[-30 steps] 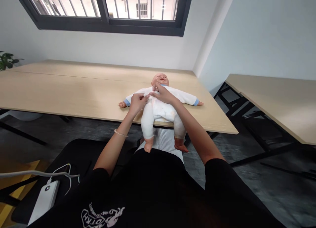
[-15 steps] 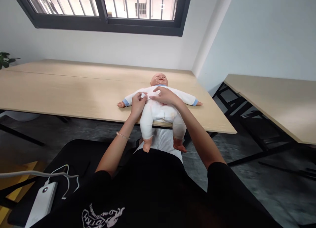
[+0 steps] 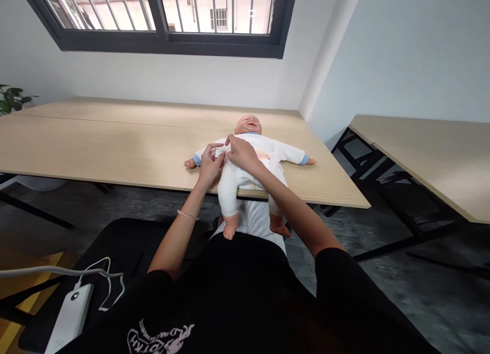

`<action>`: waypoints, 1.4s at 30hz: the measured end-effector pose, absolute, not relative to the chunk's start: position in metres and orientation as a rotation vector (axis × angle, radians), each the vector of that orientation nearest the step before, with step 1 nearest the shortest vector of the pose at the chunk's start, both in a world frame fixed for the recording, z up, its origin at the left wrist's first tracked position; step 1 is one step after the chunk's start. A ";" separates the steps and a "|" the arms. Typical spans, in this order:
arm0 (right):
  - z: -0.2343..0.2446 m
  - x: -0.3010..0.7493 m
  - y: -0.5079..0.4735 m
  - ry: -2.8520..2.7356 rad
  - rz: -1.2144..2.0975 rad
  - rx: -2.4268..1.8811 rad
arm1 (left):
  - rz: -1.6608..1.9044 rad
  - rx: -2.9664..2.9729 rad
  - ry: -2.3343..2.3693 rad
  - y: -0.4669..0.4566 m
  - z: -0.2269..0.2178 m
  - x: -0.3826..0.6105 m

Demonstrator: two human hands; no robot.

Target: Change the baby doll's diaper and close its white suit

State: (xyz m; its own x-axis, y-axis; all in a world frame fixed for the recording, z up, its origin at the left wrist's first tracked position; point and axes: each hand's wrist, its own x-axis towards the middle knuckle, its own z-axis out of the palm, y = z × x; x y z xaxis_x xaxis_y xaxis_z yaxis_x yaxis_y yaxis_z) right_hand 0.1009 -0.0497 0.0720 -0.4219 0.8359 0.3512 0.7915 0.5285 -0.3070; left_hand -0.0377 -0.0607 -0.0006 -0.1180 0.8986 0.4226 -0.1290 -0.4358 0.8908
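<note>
A baby doll point(image 3: 250, 139) lies on its back on the table, head toward the window, its legs hanging over the near edge. It wears a white top with blue cuffs and collar. My left hand point(image 3: 211, 162) is closed in a pinch on a small white flap point(image 3: 219, 152) with a jagged edge, at the doll's waist on the left side. Close beside it, my right hand point(image 3: 242, 154) reaches across the doll's belly with bent fingers at the same flap. What lies between the right fingertips is hidden. A pinkish patch shows on the doll's middle.
The wooden table point(image 3: 126, 144) runs along the wall beneath a barred window point(image 3: 218, 17). Another table point(image 3: 429, 155) stands at the right. A black chair point(image 3: 126, 241) at lower left bears a white power bank point(image 3: 71, 313) with cables. A plant point(image 3: 15, 98) is at far left.
My right hand has moved left across the doll's belly to my left hand, and its spread fingers have drawn in. My left hand stays at the flap. The view has shifted slightly.
</note>
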 end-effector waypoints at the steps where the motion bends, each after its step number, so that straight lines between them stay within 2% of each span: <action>1: 0.072 0.099 -0.049 -2.306 0.087 -1.354 | 1.646 1.374 0.900 -0.062 -0.001 -0.038; 4: 0.071 0.097 -0.045 -2.278 0.119 -1.387 | 1.601 1.391 0.876 -0.060 -0.001 -0.036; 18: 0.065 0.129 -0.028 -2.276 0.792 -1.117 | 1.438 1.296 0.786 -0.053 0.019 -0.017; 26: 0.045 0.123 -0.026 -1.960 0.632 -1.098 | 1.433 1.349 0.772 -0.040 0.016 -0.016; 32: 0.033 0.121 -0.023 -1.713 0.733 -1.010 | 1.452 1.321 0.761 -0.050 0.019 -0.018; 38: 0.034 0.121 -0.029 -1.645 0.629 -1.032 | 1.574 1.245 0.757 -0.046 0.014 -0.014; 42: 0.036 0.116 -0.036 -1.688 0.580 -0.948 | 1.466 1.323 0.782 -0.043 0.010 -0.015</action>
